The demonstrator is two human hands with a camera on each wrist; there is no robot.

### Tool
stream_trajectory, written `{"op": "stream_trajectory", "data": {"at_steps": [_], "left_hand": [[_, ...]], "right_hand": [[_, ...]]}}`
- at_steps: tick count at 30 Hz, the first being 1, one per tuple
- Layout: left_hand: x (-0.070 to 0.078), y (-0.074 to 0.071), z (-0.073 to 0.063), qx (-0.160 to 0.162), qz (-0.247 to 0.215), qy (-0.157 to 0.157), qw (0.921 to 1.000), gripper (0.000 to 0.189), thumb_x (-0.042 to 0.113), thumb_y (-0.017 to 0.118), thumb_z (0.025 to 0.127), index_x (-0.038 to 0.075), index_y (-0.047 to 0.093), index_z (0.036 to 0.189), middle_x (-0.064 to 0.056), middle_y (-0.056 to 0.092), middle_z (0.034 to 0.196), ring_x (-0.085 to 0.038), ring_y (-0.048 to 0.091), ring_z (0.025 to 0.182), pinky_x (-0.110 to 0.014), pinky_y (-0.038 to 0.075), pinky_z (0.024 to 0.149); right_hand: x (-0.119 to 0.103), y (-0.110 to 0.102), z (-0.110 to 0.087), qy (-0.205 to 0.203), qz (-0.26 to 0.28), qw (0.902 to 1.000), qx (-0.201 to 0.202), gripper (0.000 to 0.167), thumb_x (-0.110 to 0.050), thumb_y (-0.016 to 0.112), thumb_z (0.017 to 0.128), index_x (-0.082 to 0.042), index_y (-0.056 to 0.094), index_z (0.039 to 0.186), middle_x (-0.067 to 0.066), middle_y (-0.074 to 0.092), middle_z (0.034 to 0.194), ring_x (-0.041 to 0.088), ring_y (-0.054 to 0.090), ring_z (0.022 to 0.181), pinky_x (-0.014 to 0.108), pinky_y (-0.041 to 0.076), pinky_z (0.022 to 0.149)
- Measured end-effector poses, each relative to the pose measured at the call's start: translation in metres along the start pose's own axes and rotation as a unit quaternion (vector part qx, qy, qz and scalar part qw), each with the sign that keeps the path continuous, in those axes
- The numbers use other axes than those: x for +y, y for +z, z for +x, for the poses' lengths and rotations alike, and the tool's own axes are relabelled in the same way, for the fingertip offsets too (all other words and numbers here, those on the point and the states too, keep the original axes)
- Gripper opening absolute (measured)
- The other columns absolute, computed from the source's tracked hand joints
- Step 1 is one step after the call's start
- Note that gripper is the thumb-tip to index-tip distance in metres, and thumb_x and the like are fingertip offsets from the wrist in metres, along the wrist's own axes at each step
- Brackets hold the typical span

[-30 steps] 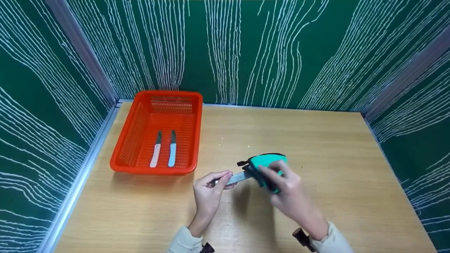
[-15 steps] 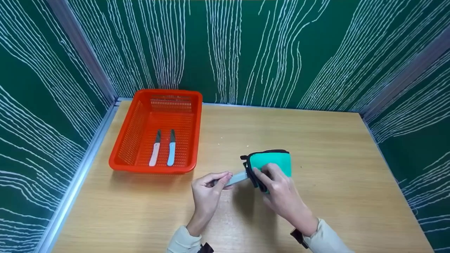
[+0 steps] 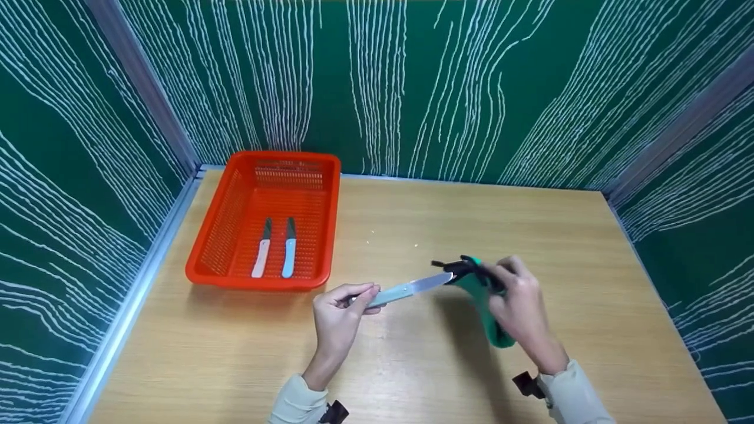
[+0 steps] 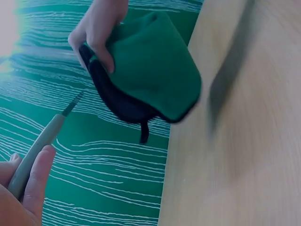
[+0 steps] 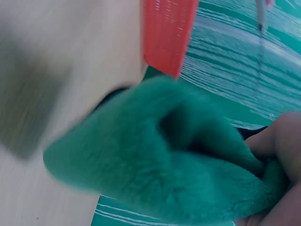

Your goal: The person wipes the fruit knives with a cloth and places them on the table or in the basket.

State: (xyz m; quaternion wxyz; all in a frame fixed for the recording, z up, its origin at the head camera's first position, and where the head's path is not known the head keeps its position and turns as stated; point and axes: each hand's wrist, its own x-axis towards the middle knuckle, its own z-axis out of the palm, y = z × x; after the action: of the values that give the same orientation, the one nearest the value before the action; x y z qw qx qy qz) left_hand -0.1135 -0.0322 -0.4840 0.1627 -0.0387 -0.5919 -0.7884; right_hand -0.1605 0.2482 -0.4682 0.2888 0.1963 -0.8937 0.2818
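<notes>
My left hand pinches the pale green handle of a knife, its bare blade pointing right. Beyond the tip, my right hand grips a folded green cloth with black edging and a small black loop. In the head view the blade tip overlaps the cloth's black edge. The left wrist view has the knife apart from the cloth, which hangs from the fingers. Fuzzy and blurred, the cloth fills much of the right wrist view.
A red plastic basket stands at the table's back left. Inside lie a pink-handled knife and a blue-handled knife, side by side. Green walls with white wavy lines enclose the wooden table. Small white specks dot its surface.
The right hand has drawn the cloth rightward along the knife, baring the blade it covered earlier. The cloth now droops below the right hand. The left hand has shifted slightly left, still holding the handle.
</notes>
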Motion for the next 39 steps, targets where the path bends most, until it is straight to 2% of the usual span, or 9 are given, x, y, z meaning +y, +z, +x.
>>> {"op": "stream_trajectory", "data": {"at_steps": [4,7,10,14,21,25,30,34,39], "left_hand": [[0.000,-0.001,0.000,0.002,0.005,0.003,1.0000,0.015,-0.002,0.074,0.078,-0.006,0.072,0.092,-0.021,0.070,0.084,-0.035,0.069,0.065,-0.039,0.058,0.057],[-0.002,-0.001,0.000,0.005,0.006,0.007,0.9999,0.015,-0.002,0.073,0.079,-0.006,0.072,0.093,-0.020,0.070,0.085,-0.034,0.069,0.066,-0.038,0.058,0.058],[-0.005,0.001,-0.001,0.007,0.002,0.012,0.9999,0.016,-0.003,0.073,0.078,-0.007,0.071,0.093,-0.021,0.070,0.086,-0.035,0.069,0.065,-0.039,0.058,0.057],[-0.008,0.004,0.000,0.001,-0.012,0.024,0.9996,0.015,-0.005,0.072,0.079,-0.011,0.070,0.092,-0.024,0.069,0.086,-0.036,0.068,0.064,-0.040,0.058,0.056],[-0.009,0.010,0.000,-0.006,-0.015,0.025,0.9996,0.017,-0.004,0.072,0.079,-0.014,0.069,0.092,-0.024,0.069,0.084,-0.036,0.068,0.063,-0.041,0.058,0.056],[-0.008,0.014,0.000,0.000,-0.006,0.024,0.9997,0.016,-0.003,0.072,0.079,-0.010,0.070,0.093,-0.022,0.069,0.085,-0.036,0.068,0.064,-0.039,0.058,0.056],[-0.005,0.022,-0.002,0.016,-0.006,0.031,0.9994,0.017,-0.006,0.071,0.079,-0.009,0.070,0.096,-0.022,0.070,0.088,-0.035,0.069,0.067,-0.039,0.058,0.057],[-0.003,0.027,-0.004,0.015,-0.004,0.045,0.9989,0.017,-0.004,0.072,0.080,-0.007,0.071,0.096,-0.019,0.071,0.089,-0.032,0.070,0.070,-0.039,0.058,0.057],[-0.005,0.027,-0.006,0.025,-0.004,0.063,0.9977,0.016,-0.003,0.073,0.078,-0.006,0.072,0.094,-0.019,0.071,0.086,-0.031,0.070,0.068,-0.039,0.057,0.055]], "right_hand": [[0.000,-0.010,0.004,0.029,0.023,0.9980,0.052,0.031,0.019,0.061,0.068,0.004,0.073,0.092,0.013,0.057,0.083,0.020,0.055,0.068,0.014,0.045,0.061],[-0.003,-0.017,0.008,0.048,0.041,0.9942,0.087,0.024,0.017,0.062,0.071,0.005,0.072,0.089,0.013,0.058,0.081,0.021,0.054,0.067,0.008,0.038,0.063],[-0.008,-0.024,0.010,0.061,0.050,0.9909,0.109,0.019,0.015,0.063,0.073,0.006,0.072,0.088,0.014,0.058,0.081,0.021,0.052,0.068,0.009,0.038,0.063],[-0.018,-0.029,0.014,0.065,0.058,0.9882,0.126,0.022,0.013,0.064,0.074,0.003,0.073,0.091,0.014,0.058,0.083,0.018,0.050,0.071,0.014,0.038,0.063],[-0.047,-0.032,0.017,0.019,0.078,0.9866,0.142,0.031,0.016,0.067,0.071,-0.001,0.074,0.096,0.012,0.060,0.086,0.013,0.049,0.072,0.014,0.038,0.062],[-0.064,-0.026,0.016,-0.034,0.072,0.9895,0.120,0.044,0.019,0.068,0.065,-0.003,0.073,0.102,0.012,0.059,0.089,0.014,0.053,0.073,0.013,0.043,0.061],[-0.078,-0.005,0.011,-0.111,0.055,0.9920,0.024,0.062,0.022,0.066,0.056,-0.003,0.069,0.113,0.012,0.056,0.096,0.019,0.058,0.079,0.021,0.055,0.064],[-0.081,0.011,0.008,-0.149,0.034,0.9876,-0.033,0.061,0.022,0.064,0.054,0.002,0.069,0.110,0.014,0.054,0.096,0.022,0.057,0.080,0.027,0.057,0.065],[-0.078,0.019,0.006,-0.161,0.014,0.9860,-0.042,0.052,0.021,0.065,0.058,0.002,0.071,0.106,0.013,0.051,0.091,0.021,0.050,0.079,0.029,0.053,0.059]]}}
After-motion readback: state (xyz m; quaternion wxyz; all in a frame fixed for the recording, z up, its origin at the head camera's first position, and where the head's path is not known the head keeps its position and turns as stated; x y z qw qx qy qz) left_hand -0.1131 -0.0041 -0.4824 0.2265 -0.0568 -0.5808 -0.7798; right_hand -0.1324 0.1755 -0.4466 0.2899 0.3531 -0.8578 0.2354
